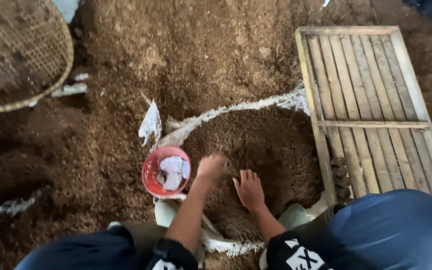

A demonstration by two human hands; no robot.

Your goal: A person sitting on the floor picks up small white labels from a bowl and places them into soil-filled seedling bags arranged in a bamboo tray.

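Observation:
I squat over an open white woven sack (236,106) filled with brown crumbly soil (266,145). My left hand (212,167) is curled into a fist and pressed into the soil at the sack's near left side. My right hand (249,189) lies flat on the soil beside it, fingers spread and pointing away from me. A small red basket (152,172) holding pale lumps stands just left of my left hand, touching the sack's edge. My knees in dark blue trousers frame the bottom of the view.
A slatted wooden tray (371,100) lies on the ground to the right of the sack. A round woven bamboo sieve (18,55) sits at the upper left. Loose brown soil covers the ground all around, with scraps of white sacking (151,122) scattered on it.

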